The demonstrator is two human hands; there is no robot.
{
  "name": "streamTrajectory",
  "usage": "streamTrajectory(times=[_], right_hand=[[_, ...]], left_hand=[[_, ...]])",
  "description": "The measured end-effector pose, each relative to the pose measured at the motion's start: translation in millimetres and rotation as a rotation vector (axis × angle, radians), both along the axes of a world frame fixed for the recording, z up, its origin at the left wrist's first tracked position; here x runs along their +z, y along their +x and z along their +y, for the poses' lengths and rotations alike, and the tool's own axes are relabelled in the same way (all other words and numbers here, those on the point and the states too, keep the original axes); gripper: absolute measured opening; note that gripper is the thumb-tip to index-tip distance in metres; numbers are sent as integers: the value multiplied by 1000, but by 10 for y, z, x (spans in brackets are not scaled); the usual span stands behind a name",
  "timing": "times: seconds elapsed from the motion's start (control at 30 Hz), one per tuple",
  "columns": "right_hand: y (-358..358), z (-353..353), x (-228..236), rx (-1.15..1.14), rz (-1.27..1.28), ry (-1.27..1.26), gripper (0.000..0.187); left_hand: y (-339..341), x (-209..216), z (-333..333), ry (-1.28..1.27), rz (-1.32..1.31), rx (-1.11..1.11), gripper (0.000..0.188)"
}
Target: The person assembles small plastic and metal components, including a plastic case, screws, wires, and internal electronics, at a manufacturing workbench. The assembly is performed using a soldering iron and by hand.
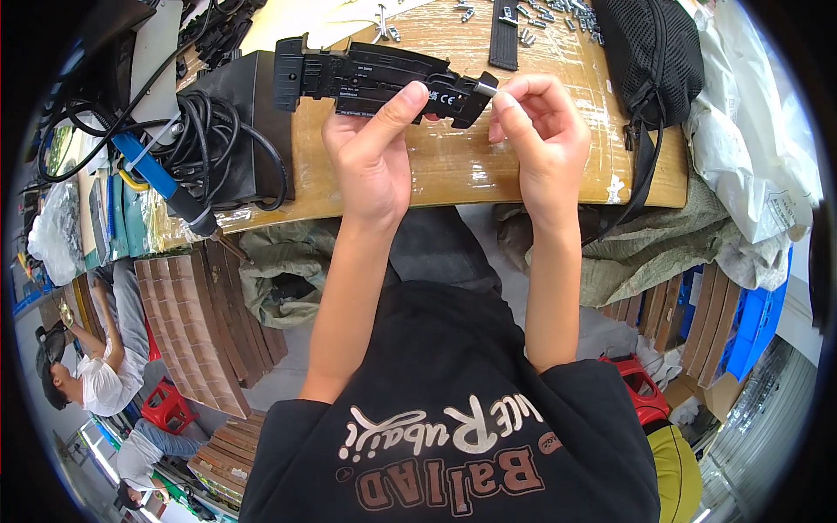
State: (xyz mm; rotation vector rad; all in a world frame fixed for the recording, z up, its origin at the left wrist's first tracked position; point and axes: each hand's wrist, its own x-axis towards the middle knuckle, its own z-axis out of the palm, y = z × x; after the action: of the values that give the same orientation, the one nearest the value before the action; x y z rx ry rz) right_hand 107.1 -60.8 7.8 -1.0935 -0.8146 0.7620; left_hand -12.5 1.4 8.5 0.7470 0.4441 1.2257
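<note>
A long black plastic bracket (366,74) with hinged-looking end pieces and small white print is held up over the table's near part. My left hand (373,157) is closed around its lower side, thumb pressed on the printed face. At the bracket's right end sits a small silver metal part (486,84). My right hand (547,139) pinches at that metal part with thumb and forefinger, its other fingers curled. On the far side of the table lie several small metal pieces (567,16) and a flat black strip (504,39).
The wooden table (471,170) has a shiny covering. A blue-handled tool (157,170) and coiled black cables (228,131) lie left. A black mesh bag (652,57) and white plastic bags (754,131) are right. Two people sit at lower left, near a red stool (167,405).
</note>
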Motion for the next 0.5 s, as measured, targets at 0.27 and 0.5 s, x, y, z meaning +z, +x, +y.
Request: streamTrajectory(times=[0.27,0.5], right_hand=[[-30,18,53,23,-9,-1,14],[-69,6,13,-36,-146,-36,15]], left_hand=[[-12,25,6,1,2,-31,7],[-32,-20,17,64,56,-112,16]])
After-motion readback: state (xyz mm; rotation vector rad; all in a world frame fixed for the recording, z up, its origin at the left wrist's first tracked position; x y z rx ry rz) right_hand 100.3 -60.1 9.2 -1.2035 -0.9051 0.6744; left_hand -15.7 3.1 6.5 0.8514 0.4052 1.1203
